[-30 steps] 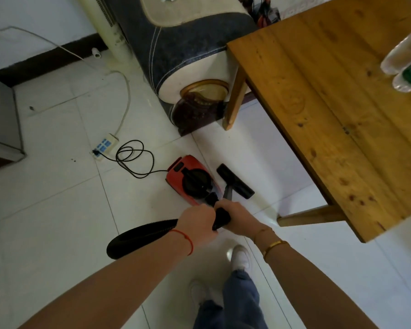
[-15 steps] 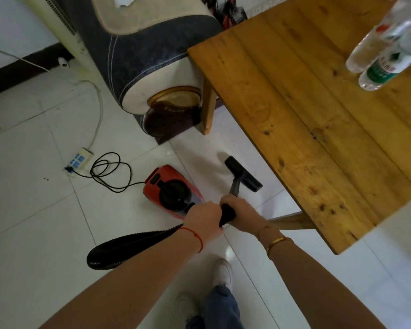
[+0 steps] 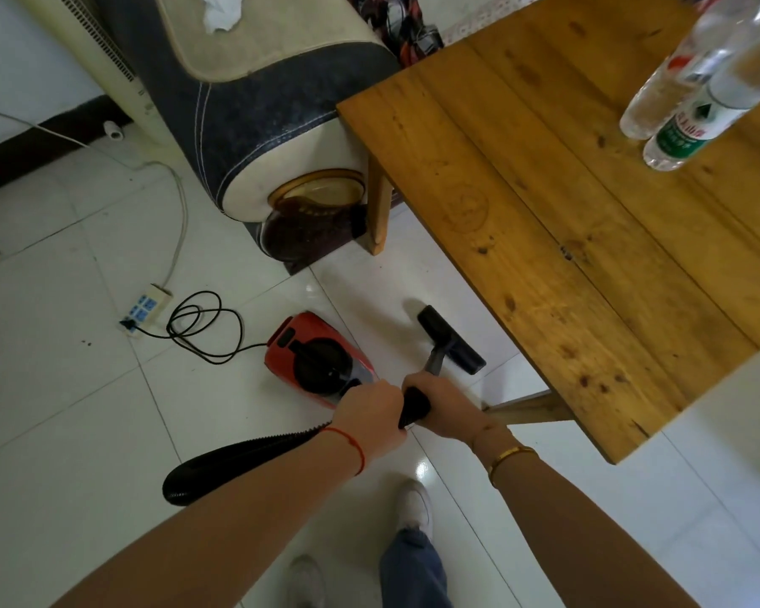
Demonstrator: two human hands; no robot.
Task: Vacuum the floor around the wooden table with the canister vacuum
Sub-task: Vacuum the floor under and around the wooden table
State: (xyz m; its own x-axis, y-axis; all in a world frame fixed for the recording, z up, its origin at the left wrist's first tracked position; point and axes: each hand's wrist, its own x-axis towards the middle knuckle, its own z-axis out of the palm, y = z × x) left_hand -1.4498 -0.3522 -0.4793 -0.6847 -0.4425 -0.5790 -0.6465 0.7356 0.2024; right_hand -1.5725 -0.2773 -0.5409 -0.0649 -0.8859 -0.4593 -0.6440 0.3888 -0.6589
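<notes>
A red canister vacuum (image 3: 314, 357) with a black top sits on the white tiled floor (image 3: 84, 410). Its ribbed black hose (image 3: 238, 460) loops left from my hands. My left hand (image 3: 367, 416) and my right hand (image 3: 442, 405) both grip the black wand handle (image 3: 413, 405) side by side. The black floor nozzle (image 3: 450, 340) lies on the tiles just beside the edge of the wooden table (image 3: 567, 221), near its left side.
A dark sofa arm (image 3: 260, 125) stands behind the table's far leg (image 3: 378, 212). A power strip (image 3: 145, 307) and coiled black cord (image 3: 207, 326) lie left of the vacuum. Two plastic bottles (image 3: 694, 81) stand on the table. My shoes (image 3: 415, 506) are below my hands.
The nozzle has slid forward along the table's edge toward the sofa, and my view has shifted right and closer to the table. Both hands keep their grip.
</notes>
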